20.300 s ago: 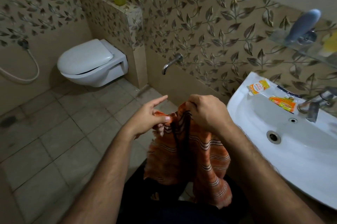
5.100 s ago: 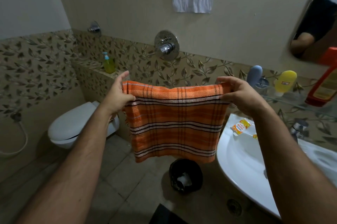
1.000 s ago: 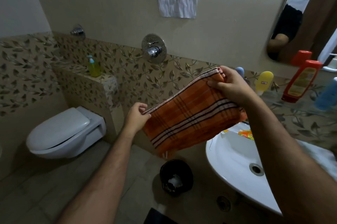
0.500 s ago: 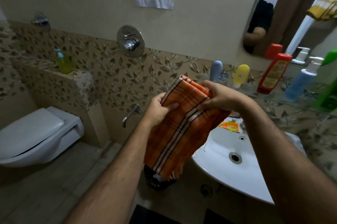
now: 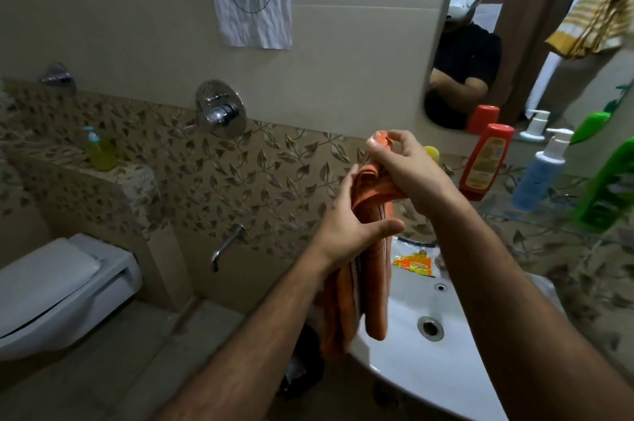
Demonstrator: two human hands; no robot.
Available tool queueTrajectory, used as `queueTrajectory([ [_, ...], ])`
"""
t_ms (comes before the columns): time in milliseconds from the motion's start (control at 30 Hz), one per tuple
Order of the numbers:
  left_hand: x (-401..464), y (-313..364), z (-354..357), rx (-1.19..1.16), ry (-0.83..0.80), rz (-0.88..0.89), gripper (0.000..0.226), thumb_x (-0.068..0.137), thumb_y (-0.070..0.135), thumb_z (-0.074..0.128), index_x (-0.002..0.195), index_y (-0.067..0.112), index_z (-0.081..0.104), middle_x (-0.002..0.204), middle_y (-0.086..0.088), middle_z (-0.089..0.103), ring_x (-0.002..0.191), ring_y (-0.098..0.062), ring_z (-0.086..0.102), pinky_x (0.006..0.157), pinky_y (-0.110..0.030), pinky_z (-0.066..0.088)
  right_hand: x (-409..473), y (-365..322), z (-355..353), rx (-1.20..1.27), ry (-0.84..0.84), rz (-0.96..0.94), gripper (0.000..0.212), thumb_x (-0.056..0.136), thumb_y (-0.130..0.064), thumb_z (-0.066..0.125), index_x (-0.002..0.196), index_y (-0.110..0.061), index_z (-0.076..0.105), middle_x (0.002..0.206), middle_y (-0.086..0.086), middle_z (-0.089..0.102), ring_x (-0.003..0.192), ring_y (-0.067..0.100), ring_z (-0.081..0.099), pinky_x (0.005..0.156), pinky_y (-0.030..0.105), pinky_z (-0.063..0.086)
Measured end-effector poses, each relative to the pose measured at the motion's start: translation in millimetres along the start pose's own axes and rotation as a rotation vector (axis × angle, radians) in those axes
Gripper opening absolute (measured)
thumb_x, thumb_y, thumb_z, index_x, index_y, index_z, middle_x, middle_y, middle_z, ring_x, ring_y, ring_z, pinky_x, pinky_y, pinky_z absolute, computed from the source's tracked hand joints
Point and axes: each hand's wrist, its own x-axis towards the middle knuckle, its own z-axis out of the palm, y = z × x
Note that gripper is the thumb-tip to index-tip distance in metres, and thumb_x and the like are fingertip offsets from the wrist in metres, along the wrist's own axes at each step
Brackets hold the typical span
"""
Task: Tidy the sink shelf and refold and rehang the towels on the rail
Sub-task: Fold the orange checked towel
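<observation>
An orange striped towel [image 5: 374,286] hangs folded into a narrow strip in front of the sink's left edge. My right hand [image 5: 401,170] pinches its top end, raised near the wall. My left hand [image 5: 350,228] grips the towel's middle just below. On the glass shelf [image 5: 535,218] at the right stand a red bottle [image 5: 485,160], a blue pump bottle [image 5: 542,177] and a green bottle [image 5: 614,184]; a yellow bottle [image 5: 433,153] peeks out behind my right hand. A yellow striped towel [image 5: 597,19] shows in the mirror at the upper right.
The white sink [image 5: 435,365] lies below my hands, with an orange sachet [image 5: 413,262] on its rim. A black bin [image 5: 302,365] sits on the floor under the towel. The toilet [image 5: 58,286] stands at the left, a soap dispenser [image 5: 99,149] on the ledge above it.
The towel went from stretched between my hands to folded into a narrow hanging strip. My right hand rose to pinch the top end; my left closed round the middle. The view moved right.
</observation>
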Motion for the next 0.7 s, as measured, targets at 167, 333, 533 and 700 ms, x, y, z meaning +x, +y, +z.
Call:
queueTrajectory([
  [167, 25.1, 11.9, 21.7, -0.233, 0.226, -0.080, 0.054, 0.077, 0.057, 0.071, 0.117, 0.023, 0.061, 0.110, 0.002, 0.072, 0.099, -0.011, 0.069, 0.090, -0.037, 0.056, -3.7, -2.0, -34.3, 0.208, -0.154, 0.035, 0.042, 0.103, -0.035, 0.045, 0.141, -0.020, 0.034, 0.096, 0.019, 0.065, 0.069, 0.021, 0.070, 0.057, 0.033, 0.059],
  [333, 42.1, 20.2, 36.2, -0.255, 0.357, -0.192, 0.043, 0.098, 0.054, 0.041, 0.089, 0.028, 0.073, 0.087, 0.007, 0.075, 0.086, -0.007, 0.071, 0.075, -0.021, 0.056, -5.6, 22.2, -48.5, 0.220, -0.186, -0.090, 0.069, 0.092, -0.011, 0.065, 0.149, -0.021, 0.027, 0.114, 0.024, 0.065, 0.090, 0.022, 0.069, 0.070, 0.033, 0.061],
  [533, 51.5, 30.8, 62.5, -0.179, 0.366, -0.187, 0.049, 0.100, 0.047, 0.044, 0.074, 0.016, 0.072, 0.066, 0.005, 0.072, 0.066, -0.006, 0.069, 0.068, -0.020, 0.055, -4.2, 40.4, -52.5, -0.037, 0.010, -0.308, 0.038, 0.089, -0.022, 0.069, 0.125, -0.026, 0.059, 0.100, -0.005, 0.069, 0.092, 0.012, 0.068, 0.079, 0.034, 0.058],
  [700, 62.6, 18.1, 68.5, -0.092, 0.468, -0.213, 0.052, 0.099, 0.046, 0.045, 0.064, 0.009, 0.056, 0.062, -0.008, 0.054, 0.059, -0.019, 0.053, 0.060, -0.029, 0.040, -0.8, 52.0, -79.7, 0.019, 0.184, -0.264, 0.025, 0.088, -0.007, 0.053, 0.105, -0.018, 0.068, 0.094, -0.003, 0.069, 0.088, 0.015, 0.068, 0.080, 0.048, 0.059],
])
